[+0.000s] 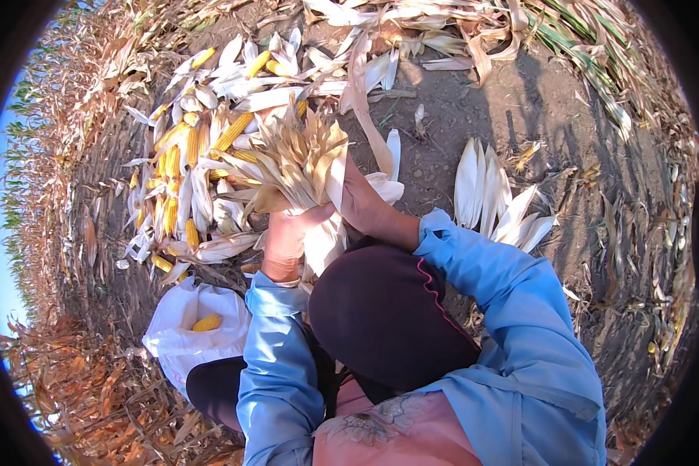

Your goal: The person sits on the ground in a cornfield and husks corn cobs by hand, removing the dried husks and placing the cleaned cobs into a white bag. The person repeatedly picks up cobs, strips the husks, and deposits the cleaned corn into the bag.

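Note:
A bundle of dry corn husks (307, 167), tan and papery at the top and paler lower down, is held upright in front of my knee. My left hand (286, 239) is closed round its lower left side, the thumb lying across the husks. From the right, my right hand (363, 203) grips the same bundle; its fingers are mostly hidden behind the leaves. Just beyond and to the left lies a heap of yellow corn cobs (193, 146), many with pale husks pulled back.
A white sack (167, 330) with a corn cob (207, 323) at its mouth stands by my left leg. Pale husks (485, 186) lie on the soil to the right. Green and dry stalks (579, 58) are at the far right, and standing corn plants (50, 194) line the left.

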Demonstrator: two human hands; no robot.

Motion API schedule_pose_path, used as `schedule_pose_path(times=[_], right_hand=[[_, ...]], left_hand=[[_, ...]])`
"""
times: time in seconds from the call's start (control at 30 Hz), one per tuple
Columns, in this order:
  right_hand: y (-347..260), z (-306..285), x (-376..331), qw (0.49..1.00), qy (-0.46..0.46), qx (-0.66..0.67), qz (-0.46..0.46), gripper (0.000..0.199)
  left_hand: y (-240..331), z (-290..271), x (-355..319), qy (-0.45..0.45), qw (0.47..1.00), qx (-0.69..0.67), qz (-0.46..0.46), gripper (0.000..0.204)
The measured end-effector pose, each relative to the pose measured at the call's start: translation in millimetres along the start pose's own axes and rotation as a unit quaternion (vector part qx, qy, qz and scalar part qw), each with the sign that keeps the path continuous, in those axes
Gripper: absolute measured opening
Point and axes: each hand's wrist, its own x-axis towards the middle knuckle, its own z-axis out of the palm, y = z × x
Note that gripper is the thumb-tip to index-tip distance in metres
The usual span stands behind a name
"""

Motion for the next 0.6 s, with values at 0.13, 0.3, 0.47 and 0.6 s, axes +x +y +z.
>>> schedule_pose_path(times=[0.13, 0.3, 0.47, 0.6], right_hand=[[7.5, 2.4, 1.6, 0.998, 0.035, 0.046, 0.006, 0.038], [-4.1, -12.7, 7.6, 0.975, -0.013, 0.184, 0.124, 0.048], [-20.2, -11.7, 22.8, 0.985, -0.061, 0.067, 0.148, 0.060], [-22.2, -4.4, 37.2, 0.973, 0.001, 0.144, 0.181, 0.041]], left_hand=[[1.2, -3.9, 5.7, -0.012, 0.997, -0.035, -0.068, 0.041], [4.0, 5.9, 18.8, 0.003, 0.999, -0.050, -0.009, 0.039], [6.3, 11.4, 24.3, -0.026, 0.983, 0.179, 0.017, 0.030], [15.1, 0.4, 42.4, -0.077, 0.967, 0.244, -0.010, 0.018]])
